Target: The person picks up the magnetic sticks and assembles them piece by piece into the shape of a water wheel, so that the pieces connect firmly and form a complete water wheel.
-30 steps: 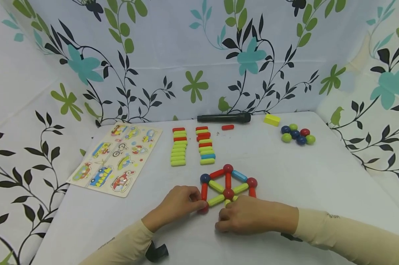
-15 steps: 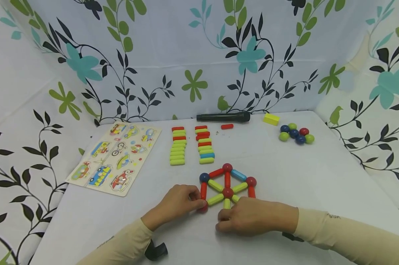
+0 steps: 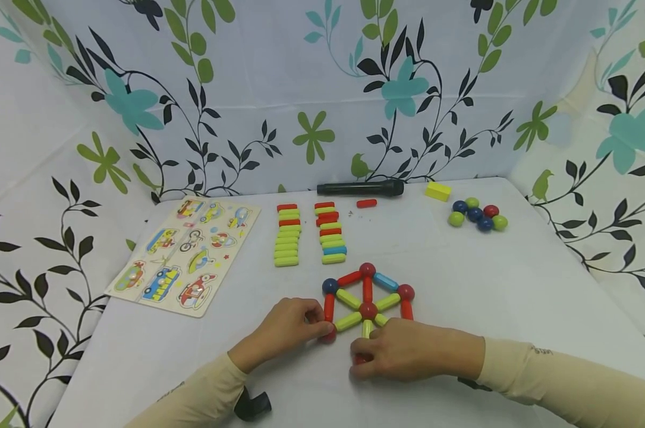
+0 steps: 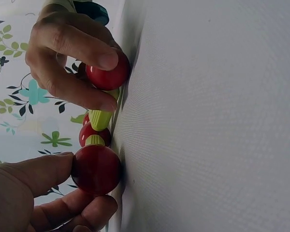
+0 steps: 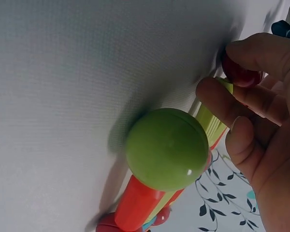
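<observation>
A white table (image 3: 488,285) with a fine woven texture served as the work surface, evenly lit with soft shadows. It was enclosed behind and on both sides by white fabric walls (image 3: 279,77) printed with black vines, green leaves and teal flowers. The side panels (image 3: 28,178) sloped down to meet the table edges to the left and right.

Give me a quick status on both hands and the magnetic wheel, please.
Left hand pinches red ball. Right hand pinches another red ball at wheel bottom. Nothing in the way.
</observation>
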Action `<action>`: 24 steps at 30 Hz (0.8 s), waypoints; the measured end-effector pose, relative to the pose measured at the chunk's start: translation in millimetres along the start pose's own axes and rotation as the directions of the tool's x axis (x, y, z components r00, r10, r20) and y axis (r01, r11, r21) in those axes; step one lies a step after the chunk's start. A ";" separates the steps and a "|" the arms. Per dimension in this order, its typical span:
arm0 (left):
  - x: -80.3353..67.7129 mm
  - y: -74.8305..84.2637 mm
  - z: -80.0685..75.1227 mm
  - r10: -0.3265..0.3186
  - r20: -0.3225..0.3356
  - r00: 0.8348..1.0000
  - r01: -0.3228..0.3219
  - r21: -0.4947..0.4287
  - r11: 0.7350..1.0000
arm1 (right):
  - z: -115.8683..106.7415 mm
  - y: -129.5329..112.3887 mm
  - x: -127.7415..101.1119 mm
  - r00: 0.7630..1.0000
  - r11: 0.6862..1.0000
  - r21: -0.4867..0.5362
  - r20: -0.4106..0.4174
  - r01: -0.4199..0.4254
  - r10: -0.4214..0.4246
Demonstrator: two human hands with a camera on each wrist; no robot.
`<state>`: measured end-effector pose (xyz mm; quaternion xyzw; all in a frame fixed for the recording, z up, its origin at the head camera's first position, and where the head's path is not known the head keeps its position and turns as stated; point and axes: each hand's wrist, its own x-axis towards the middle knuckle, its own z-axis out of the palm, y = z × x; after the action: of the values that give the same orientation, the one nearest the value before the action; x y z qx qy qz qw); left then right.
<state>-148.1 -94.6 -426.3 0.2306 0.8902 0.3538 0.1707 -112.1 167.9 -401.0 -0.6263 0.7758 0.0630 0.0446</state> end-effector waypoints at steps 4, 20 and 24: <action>0.0 0.6 -0.4 -0.005 -0.001 1.000 0.005 0.009 1.000 | 0.1 0.1 0.4 1.000 1.000 0.016 0.002 -0.012 0.012; -0.6 2.1 -0.9 -0.014 0.011 1.000 0.014 0.008 1.000 | -1.7 2.2 0.1 0.999 0.997 0.076 0.042 -0.035 0.032; -0.4 2.3 -0.8 -0.012 0.007 1.000 0.012 0.007 1.000 | -3.1 1.4 -0.2 0.997 0.997 0.054 0.057 -0.045 0.042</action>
<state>-147.4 -93.8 -424.0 0.2273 0.8922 0.3488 0.1751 -113.4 167.9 -397.8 -0.6056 0.7892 0.0601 0.0823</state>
